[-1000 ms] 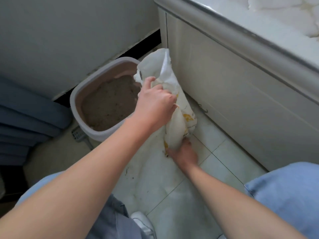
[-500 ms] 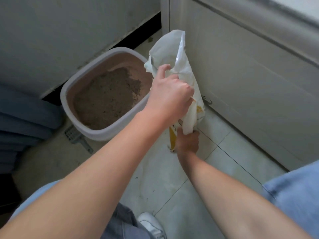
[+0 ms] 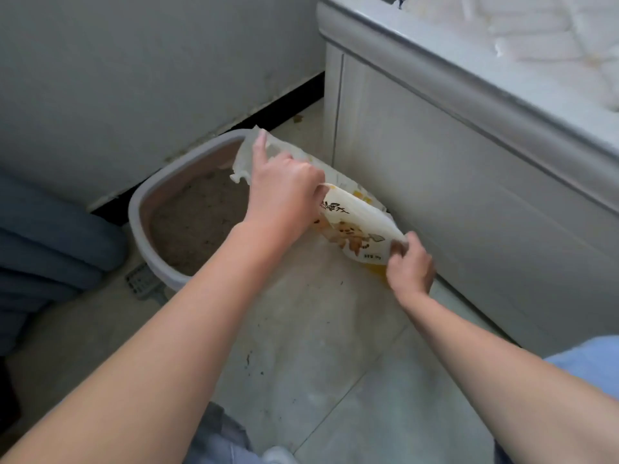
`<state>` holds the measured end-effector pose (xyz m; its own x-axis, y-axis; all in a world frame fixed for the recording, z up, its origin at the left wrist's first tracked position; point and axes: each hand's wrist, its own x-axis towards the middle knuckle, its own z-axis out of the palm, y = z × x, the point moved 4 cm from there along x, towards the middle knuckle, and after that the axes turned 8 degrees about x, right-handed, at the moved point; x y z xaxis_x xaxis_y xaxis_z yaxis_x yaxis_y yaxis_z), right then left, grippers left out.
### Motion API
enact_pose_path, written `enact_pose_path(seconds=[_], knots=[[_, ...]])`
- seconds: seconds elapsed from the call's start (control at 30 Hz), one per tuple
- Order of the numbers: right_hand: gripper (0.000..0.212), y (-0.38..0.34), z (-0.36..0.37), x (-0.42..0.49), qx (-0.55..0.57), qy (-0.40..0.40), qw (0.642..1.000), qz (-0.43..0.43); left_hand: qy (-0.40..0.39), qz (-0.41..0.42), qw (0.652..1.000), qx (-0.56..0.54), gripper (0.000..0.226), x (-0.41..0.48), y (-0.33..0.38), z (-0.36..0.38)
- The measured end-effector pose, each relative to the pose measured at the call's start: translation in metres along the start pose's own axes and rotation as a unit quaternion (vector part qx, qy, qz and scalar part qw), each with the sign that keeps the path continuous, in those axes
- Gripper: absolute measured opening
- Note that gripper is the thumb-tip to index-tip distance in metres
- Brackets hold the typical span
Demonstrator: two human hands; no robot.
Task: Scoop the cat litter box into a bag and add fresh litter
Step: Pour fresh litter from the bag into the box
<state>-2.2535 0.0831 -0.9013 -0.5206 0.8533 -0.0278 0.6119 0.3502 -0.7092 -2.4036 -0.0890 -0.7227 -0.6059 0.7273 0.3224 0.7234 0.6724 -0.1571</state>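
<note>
Tiled floor [image 3: 301, 346]; litter bag [image 3: 355, 226] tilts mouth-first toward litter box [image 3: 140, 209].

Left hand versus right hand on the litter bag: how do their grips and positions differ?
The left hand grasps the litter bag near its open mouth, over the litter box rim; the right hand pinches the bag's bottom corner, near the cabinet. The left hand wraps the bag with one finger extended along it; the right hand's fingers bunch the corner. Both are closed on the tilted bag.
</note>
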Motion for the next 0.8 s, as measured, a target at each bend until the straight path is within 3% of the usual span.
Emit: enact_pose_path(seconds=[0.17,0.3,0.6,0.7,0.8], knots=[[0.02,-0.04,-0.02,0.03,-0.009,-0.021,0.996,-0.087,-0.075,-0.074,0.992,0.068,0.021,0.002,-0.027,0.001],[0.021,-0.053,-0.023,0.031,-0.018,-0.039,0.991,-0.128,-0.136,-0.054,0.988,0.04,0.015,-0.002,-0.022,0.02],[0.021,-0.072,-0.002,0.016,-0.004,-0.075,0.983,-0.165,-0.206,-0.012,0.978,0.001,0.025,-0.01,-0.015,0.062],[0.022,-0.071,-0.002,0.016,-0.009,-0.084,0.983,-0.164,-0.191,-0.023,0.981,-0.014,0.011,-0.013,-0.019,0.066],[0.024,-0.07,-0.002,0.017,-0.014,-0.091,0.983,-0.161,-0.112,-0.05,0.992,-0.03,0.013,-0.01,-0.027,0.059]])
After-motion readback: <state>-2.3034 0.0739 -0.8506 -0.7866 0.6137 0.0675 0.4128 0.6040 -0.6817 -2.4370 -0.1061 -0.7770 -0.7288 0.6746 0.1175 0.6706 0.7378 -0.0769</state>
